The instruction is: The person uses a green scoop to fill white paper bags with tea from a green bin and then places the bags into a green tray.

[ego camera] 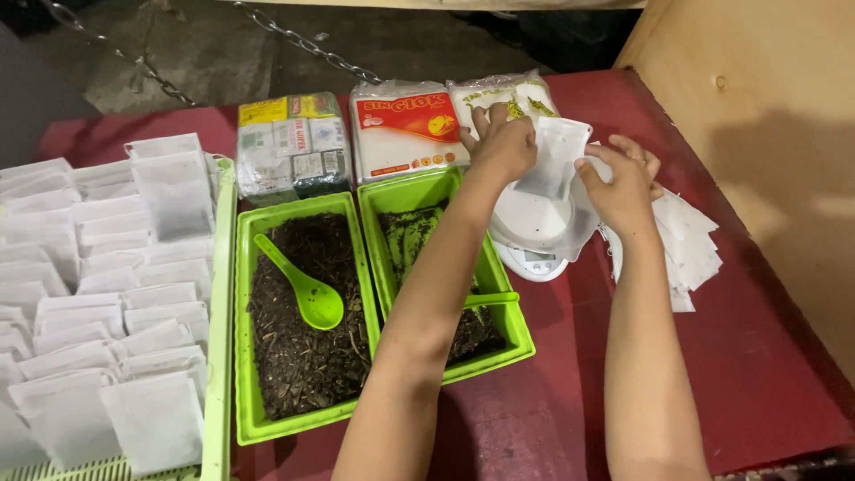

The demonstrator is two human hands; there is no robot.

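My left hand (pixel 503 142) and my right hand (pixel 623 183) both pinch a small white sachet bag (pixel 554 156), holding it upright over a white kitchen scale (pixel 539 236). A loose heap of empty white sachets (pixel 690 245) lies just right of my right hand. Two green trays of dark dried leaves sit in front of me: the left tray (pixel 245 356) has a green spoon (pixel 307 289) lying on the leaves, and the right tray (pixel 512 330) holds another green spoon handle (pixel 494 299) under my left forearm.
Several filled white sachets stand in rows in a pale green basket (pixel 218 356) at the left. Three plastic-wrapped packages (pixel 405 129) line the back of the red table (pixel 757 374). A wooden panel (pixel 775 116) rises at the right, and a chain (pixel 307 43) hangs behind.
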